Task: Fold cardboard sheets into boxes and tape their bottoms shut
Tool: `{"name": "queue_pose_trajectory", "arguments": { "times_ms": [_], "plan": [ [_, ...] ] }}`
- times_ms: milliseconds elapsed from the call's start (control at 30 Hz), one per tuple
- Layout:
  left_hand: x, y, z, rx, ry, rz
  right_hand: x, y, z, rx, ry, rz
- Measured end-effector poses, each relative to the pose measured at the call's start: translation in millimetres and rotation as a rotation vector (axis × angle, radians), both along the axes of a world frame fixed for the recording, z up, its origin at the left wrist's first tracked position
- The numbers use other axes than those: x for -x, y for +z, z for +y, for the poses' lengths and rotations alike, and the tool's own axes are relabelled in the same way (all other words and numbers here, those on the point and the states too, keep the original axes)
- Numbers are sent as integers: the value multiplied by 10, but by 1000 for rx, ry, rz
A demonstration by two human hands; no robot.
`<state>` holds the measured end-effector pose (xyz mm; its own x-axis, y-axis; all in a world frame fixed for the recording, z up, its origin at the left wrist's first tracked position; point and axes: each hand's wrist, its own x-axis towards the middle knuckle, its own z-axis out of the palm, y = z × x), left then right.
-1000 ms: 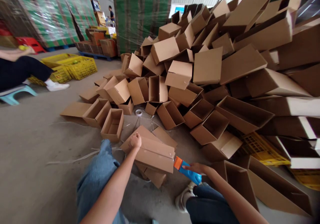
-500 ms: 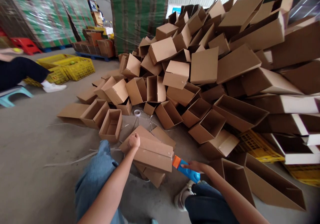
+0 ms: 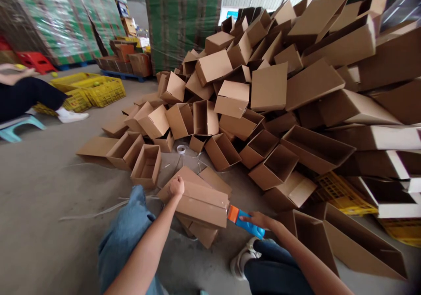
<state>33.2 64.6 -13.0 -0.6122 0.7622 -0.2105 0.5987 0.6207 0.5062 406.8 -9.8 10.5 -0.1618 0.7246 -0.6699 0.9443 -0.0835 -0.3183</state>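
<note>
A closed cardboard box [image 3: 200, 203] lies between my knees on top of other cardboard [image 3: 200, 231]. A seam between its flaps runs along the upper side. My left hand [image 3: 176, 186] is closed at the box's left end, fingers curled over its edge and partly hidden. My right hand [image 3: 258, 219] grips a blue and orange tape dispenser [image 3: 248, 225]. Its orange head is against or very close to the box's right end; I cannot tell whether it touches. Behind the box lies another piece of cardboard [image 3: 215, 180].
A tall heap of open cardboard boxes [image 3: 268, 87] rises ahead and to the right. A tape roll [image 3: 181, 149] and white strips [image 3: 95, 214] lie on the floor. Yellow crates [image 3: 103, 91] stand at left near a seated person [image 3: 29, 93]. Large open boxes [image 3: 362, 242] lie by my right arm.
My hands, the box and the tape dispenser stay almost the same, with only a slight shift of view. At far left, the seated person's hands have moved a little.
</note>
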Motion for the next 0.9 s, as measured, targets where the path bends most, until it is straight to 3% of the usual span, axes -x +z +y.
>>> {"name": "queue_pose_trajectory", "arguments": {
  "times_ms": [233, 533, 900],
  "plan": [
    [-6, 53, -14, 24, -24, 15, -31, -31, -112, -74, 40, -66],
    [0, 141, -37, 63, -43, 17, 35, 126, -148, -214, 188, -274],
    [-11, 128, 13, 82, -41, 66, -232, 110, -235, -218, 157, -188]
  ]
}}
